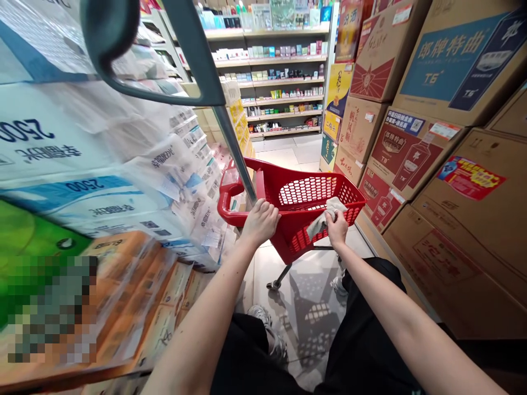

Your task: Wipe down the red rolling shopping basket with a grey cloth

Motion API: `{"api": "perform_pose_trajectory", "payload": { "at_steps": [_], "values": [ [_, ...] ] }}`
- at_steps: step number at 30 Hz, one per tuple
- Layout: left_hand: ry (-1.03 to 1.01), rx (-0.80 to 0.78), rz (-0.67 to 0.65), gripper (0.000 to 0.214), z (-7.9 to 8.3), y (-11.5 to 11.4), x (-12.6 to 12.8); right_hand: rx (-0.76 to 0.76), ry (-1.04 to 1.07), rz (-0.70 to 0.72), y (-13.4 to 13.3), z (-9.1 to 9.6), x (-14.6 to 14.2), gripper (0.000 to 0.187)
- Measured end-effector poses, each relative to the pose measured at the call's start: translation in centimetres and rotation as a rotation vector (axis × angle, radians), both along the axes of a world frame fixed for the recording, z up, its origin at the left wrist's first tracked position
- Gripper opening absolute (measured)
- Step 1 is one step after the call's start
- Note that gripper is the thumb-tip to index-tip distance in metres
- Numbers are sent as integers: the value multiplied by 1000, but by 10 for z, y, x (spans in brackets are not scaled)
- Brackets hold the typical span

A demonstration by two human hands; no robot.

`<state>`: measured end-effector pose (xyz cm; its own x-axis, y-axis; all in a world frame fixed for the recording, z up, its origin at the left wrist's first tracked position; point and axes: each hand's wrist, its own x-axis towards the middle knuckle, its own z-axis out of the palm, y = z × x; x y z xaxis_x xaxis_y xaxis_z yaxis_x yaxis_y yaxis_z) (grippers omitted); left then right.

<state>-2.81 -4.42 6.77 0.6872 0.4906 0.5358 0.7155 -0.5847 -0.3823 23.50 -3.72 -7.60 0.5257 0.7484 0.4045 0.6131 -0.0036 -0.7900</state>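
Note:
A red plastic shopping cart with perforated sides stands right in front of me, its basket sideways to me. My left hand is closed round the cart's near rim, close to its red handle. In my right hand a greyish cloth is bunched and draped over the basket's near rim towards its right end. The fingers of that hand are pinched on the cloth. Through the holes the basket's inside partly shows.
Tissue packs are stacked high on my left, above orange packs. Cardboard cartons form a wall on my right. A grey metal pole rises by the cart. Stocked shelves stand beyond the tiled floor.

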Motion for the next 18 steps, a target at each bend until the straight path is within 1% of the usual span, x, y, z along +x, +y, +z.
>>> {"api": "perform_pose_trajectory", "payload": {
  "at_steps": [2,4,6,8,10,12,15,18],
  "values": [
    [7,11,0,25,0,0,1,13,-71,-23,-4,4,2,41],
    [13,16,3,25,-1,0,2,55,-222,1,-10,11,-3,37],
    [21,21,9,26,-1,0,3,113,-383,87,-15,21,-16,30],
    [23,22,6,26,-1,0,4,163,-499,219,-17,31,-34,23],
    [12,18,-7,26,-2,2,5,197,-561,336,-16,39,-49,21],
    [-11,4,-22,26,-2,4,5,223,-596,412,-13,44,-57,23],
    [-41,-31,-35,26,-1,6,2,241,-655,491,-5,47,-51,26],
    [-36,-78,-96,27,2,0,-7,221,-716,572,2,49,-38,25]
  ]
}}
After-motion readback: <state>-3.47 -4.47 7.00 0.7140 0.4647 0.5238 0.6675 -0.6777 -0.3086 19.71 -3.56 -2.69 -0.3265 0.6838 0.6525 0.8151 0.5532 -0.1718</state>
